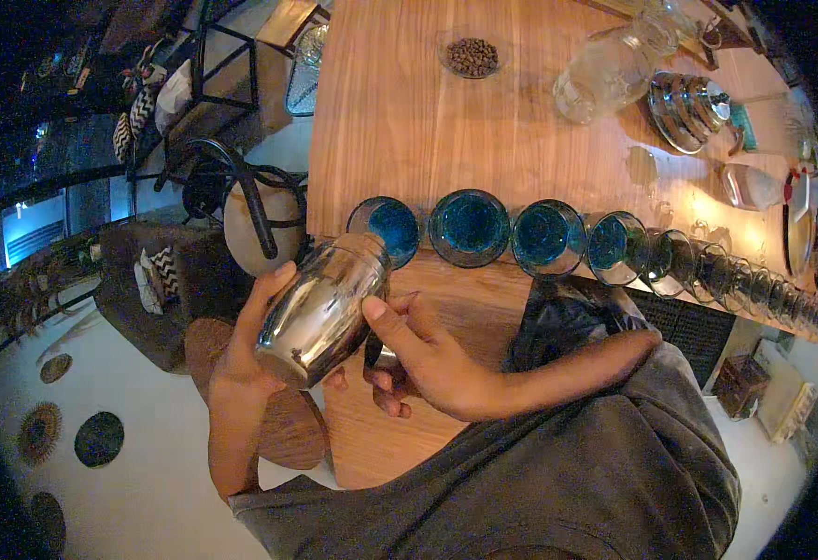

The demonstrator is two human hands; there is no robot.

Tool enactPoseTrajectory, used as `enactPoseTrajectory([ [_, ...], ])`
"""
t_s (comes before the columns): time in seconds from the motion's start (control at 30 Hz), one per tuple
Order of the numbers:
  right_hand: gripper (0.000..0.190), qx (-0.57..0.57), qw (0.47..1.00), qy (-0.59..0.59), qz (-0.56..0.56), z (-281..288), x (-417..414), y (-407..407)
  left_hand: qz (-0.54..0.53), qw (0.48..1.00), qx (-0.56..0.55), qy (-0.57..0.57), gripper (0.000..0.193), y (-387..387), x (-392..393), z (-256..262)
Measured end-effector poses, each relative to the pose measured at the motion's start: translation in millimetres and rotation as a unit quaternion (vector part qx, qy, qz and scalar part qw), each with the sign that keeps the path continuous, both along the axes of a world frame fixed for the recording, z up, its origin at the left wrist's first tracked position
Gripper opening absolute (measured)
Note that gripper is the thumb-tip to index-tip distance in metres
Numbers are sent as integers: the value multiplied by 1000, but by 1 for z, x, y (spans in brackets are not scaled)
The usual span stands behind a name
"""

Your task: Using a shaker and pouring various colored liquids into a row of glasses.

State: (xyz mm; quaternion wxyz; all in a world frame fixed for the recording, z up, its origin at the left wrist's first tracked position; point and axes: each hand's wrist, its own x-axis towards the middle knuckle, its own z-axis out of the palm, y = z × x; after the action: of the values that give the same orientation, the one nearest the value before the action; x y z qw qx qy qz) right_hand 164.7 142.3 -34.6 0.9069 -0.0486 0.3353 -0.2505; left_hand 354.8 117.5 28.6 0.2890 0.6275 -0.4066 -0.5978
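Observation:
My left hand [248,350] grips a polished metal cocktail shaker [321,315] from its left side and base. The shaker leans up and to the right, its upper end overlapping the rim of the leftmost glass [398,227] with blue contents. Whether anything flows from it cannot be seen. My right hand [437,357] has its thumb at the shaker's right side, while its fingers curl around a small shiny metal piece [383,355], partly hidden. Farther right in the row stand a second blue glass [470,227], a third [549,238] and a fourth [615,248].
More glasses [671,262] continue the row to the right along the wooden counter [395,126]. A glass dish of brown pieces [473,57] sits toward the back. Glass jars [605,77] and a ribbed metal vessel [689,112] stand back right. A round stool [258,224] is at left.

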Motion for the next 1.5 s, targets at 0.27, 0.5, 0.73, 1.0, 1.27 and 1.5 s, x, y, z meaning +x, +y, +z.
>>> enactPoseTrajectory([
  [0.27,57,-50,999,-12,-10,-8,2,4,37,991,122,34,57,-14,-3,-7],
  [0.5,55,-48,999,4,-18,-9,3,4,0,991,131,32,61,-7,6,-10],
  [0.73,56,-69,997,-18,-18,-15,0,3,-34,997,45,50,59,-2,-2,-9],
  [1.0,52,-43,998,16,-32,-7,-1,4,-64,986,35,148,69,4,13,-24],
  [1.27,52,-46,997,35,-55,-9,-1,8,-237,950,-194,-61,98,6,25,-39],
  [1.5,63,-102,994,-11,-32,-14,0,6,-174,975,-137,26,85,9,11,-15],
])
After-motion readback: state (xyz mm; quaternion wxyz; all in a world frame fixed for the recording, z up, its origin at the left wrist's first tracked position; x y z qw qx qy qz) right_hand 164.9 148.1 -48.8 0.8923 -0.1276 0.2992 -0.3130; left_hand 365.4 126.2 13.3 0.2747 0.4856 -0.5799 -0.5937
